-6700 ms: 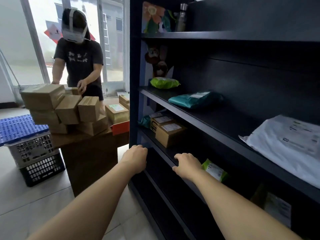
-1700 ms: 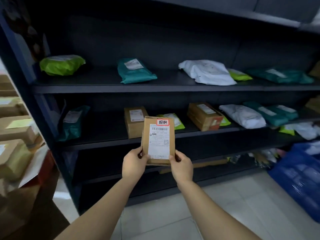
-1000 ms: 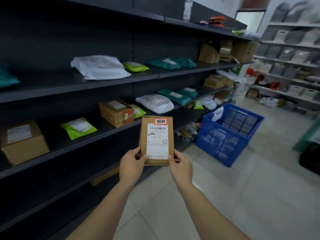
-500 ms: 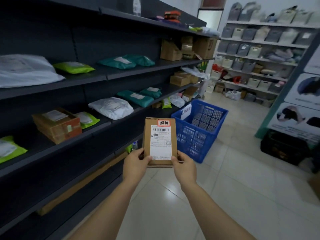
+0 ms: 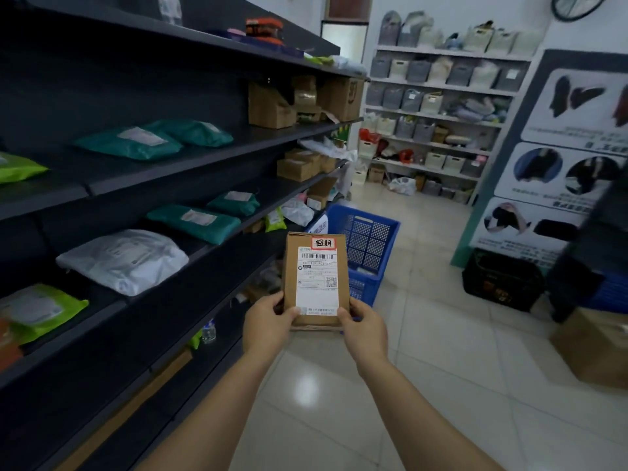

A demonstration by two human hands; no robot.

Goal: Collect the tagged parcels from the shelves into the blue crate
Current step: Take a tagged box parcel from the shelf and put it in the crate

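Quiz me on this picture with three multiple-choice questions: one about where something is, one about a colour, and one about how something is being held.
1. Where does the blue crate stand?
A on the floor by the shelves
B on the top shelf
C on a table

2. What colour borders the tag on the cardboard parcel?
A green
B red
C blue

3. How is the parcel held?
A lying flat on a shelf
B tucked under one arm
C gripped by the left hand and right hand

Answers:
1. A, the crate sits on the tiles beyond the parcel, next to the shelves.
2. B, a red edge frames the handwritten tag.
3. C, both hands curl round the parcel's lower end.
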